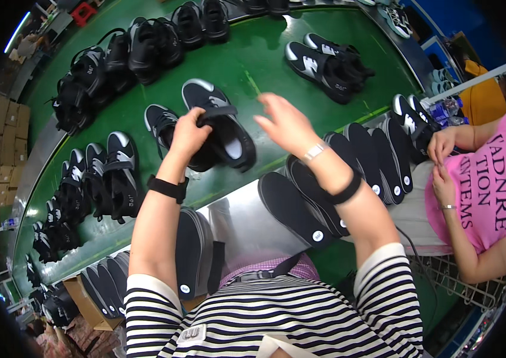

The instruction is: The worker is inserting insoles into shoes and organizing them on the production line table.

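Note:
My left hand point(190, 134) is closed on the side of a black sneaker point(208, 95) with a silver-grey toe, near its strap point(220, 111). A pale insole shows inside its heel. The mate, a second black sneaker point(160, 122), stands just left of it, partly hidden by my left hand. My right hand point(287, 124) is in the air to the right of the held sneaker, fingers apart and holding nothing. Below my hands, black insoles point(288, 206) with round white heel stickers lie along the metal ledge point(232, 218); another insole point(188, 250) lies by my left forearm.
Rows of black sneakers stand at the far left point(145, 48) and near left point(118, 167) on the green table point(253, 65). Another pair point(318, 65) is at the far right. On the right sits a co-worker in a pink shirt point(485, 191). An open cardboard box point(88, 298) is at lower left.

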The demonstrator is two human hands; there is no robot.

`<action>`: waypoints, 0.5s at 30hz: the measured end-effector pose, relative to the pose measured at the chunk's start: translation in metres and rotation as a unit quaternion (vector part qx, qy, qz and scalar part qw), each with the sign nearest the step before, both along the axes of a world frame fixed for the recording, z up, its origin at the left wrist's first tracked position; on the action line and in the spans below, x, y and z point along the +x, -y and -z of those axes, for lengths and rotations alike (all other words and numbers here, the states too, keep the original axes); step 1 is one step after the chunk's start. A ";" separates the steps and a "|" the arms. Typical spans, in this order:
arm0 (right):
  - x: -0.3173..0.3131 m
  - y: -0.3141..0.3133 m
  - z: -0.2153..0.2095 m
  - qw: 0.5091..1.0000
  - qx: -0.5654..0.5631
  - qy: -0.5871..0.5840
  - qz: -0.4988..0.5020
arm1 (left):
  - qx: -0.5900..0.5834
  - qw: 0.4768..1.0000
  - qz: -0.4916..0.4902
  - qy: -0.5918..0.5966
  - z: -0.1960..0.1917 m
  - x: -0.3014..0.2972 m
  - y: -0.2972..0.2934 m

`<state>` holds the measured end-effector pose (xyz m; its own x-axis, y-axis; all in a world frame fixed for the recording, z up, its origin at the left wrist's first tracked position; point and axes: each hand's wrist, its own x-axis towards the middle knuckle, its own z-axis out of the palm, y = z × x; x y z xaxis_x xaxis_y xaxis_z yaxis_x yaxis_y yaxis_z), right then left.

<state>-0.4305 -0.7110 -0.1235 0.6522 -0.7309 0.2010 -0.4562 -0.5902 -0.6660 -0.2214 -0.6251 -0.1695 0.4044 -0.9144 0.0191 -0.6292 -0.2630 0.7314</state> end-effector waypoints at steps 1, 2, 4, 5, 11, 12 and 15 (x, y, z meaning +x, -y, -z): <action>-0.025 -0.004 0.004 0.996 0.051 -0.068 0.010 | 0.016 1.000 0.016 -0.005 0.006 0.001 -0.001; -0.049 -0.012 0.010 0.995 0.038 -0.093 0.020 | 0.039 0.999 0.014 0.000 0.021 0.006 -0.002; -0.097 -0.024 0.024 0.985 0.039 -0.158 0.062 | 0.013 0.996 0.048 0.075 0.020 -0.001 0.002; -0.117 -0.037 0.027 0.975 0.055 -0.195 0.087 | -0.012 0.990 0.073 0.122 0.011 -0.007 0.003; -0.158 -0.102 0.040 0.940 -0.042 -0.320 0.112 | -0.030 0.982 0.102 0.155 0.009 -0.011 0.023; -0.155 -0.102 0.040 0.933 -0.029 -0.338 0.121 | 0.004 0.992 0.067 0.107 0.013 -0.010 0.025; -0.145 -0.104 0.041 0.920 -0.054 -0.358 0.149 | -0.035 0.987 -0.020 -0.157 0.027 0.004 0.025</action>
